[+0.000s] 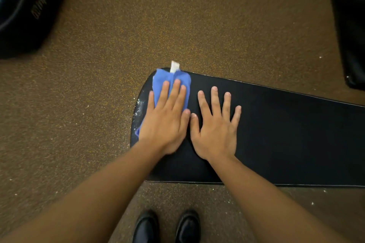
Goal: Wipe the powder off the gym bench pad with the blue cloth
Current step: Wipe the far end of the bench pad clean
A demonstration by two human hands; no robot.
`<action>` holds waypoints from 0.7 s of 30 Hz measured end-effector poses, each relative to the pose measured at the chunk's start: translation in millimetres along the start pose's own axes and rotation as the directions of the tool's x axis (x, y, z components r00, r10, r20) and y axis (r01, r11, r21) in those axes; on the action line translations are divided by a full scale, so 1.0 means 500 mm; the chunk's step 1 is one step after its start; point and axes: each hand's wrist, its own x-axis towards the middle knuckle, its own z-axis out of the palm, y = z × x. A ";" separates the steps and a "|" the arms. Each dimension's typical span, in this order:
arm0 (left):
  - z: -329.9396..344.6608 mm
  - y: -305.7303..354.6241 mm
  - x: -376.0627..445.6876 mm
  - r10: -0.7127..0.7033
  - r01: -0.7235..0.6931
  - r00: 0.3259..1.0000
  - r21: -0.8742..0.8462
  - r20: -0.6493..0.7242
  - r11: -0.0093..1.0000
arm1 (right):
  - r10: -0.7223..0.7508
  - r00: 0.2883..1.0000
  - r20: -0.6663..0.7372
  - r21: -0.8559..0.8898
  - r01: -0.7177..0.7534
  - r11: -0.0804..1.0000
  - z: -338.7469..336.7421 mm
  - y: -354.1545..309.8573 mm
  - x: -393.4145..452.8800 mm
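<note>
Where the gym bench pad (276, 134) rounds off at its left end, the left hand (166, 122) lies flat on the blue cloth (169, 89), fingers (173, 96) straight and slightly spread, pressing the cloth down rather than gripping it. A white tag (174, 66) on the cloth sticks out past the pad's far edge. White powder (139, 107) speckles the rounded rim just left of that hand, between the cloth and the edge. The right hand (216, 130) rests just beside the left, thumbs almost touching, palm down on bare black padding with fingers straight and splayed, holding nothing. To the right of it the pad runs long and dark to the frame edge, with open surface along both its far and near edges. Brown speckled floor (88, 94) surrounds the pad, dotted with a few white flecks. A dark padded object (21, 12) with gold lettering sits well apart at upper left, another black object (351, 31) at upper right. Two black shoes (166, 227) stand near the pad's near edge.
</note>
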 end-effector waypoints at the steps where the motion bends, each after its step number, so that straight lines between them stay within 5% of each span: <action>1: -0.006 -0.007 0.022 -0.005 0.005 1.000 0.008 -0.004 1.000 | -0.002 1.000 0.001 0.002 0.002 1.000 0.000 -0.001 -0.001; 8: 0.009 0.004 -0.021 -0.177 0.171 0.980 -0.071 -0.094 0.983 | -0.004 1.000 0.008 0.005 0.004 1.000 0.001 -0.001 0.000; 12: 0.028 0.030 -0.108 -0.079 0.077 0.996 -0.036 -0.042 0.996 | 0.008 1.000 0.019 -0.013 -0.008 1.000 0.001 -0.005 -0.001; 16: 0.006 -0.007 -0.011 0.012 -0.012 1.000 -0.001 -0.009 1.000 | 0.007 1.000 0.023 -0.013 -0.006 1.000 0.002 -0.005 -0.001; 21: -0.003 -0.023 0.022 -0.137 0.136 0.989 -0.017 -0.050 0.991 | 0.000 1.000 0.012 -0.005 0.000 1.000 0.002 -0.003 -0.001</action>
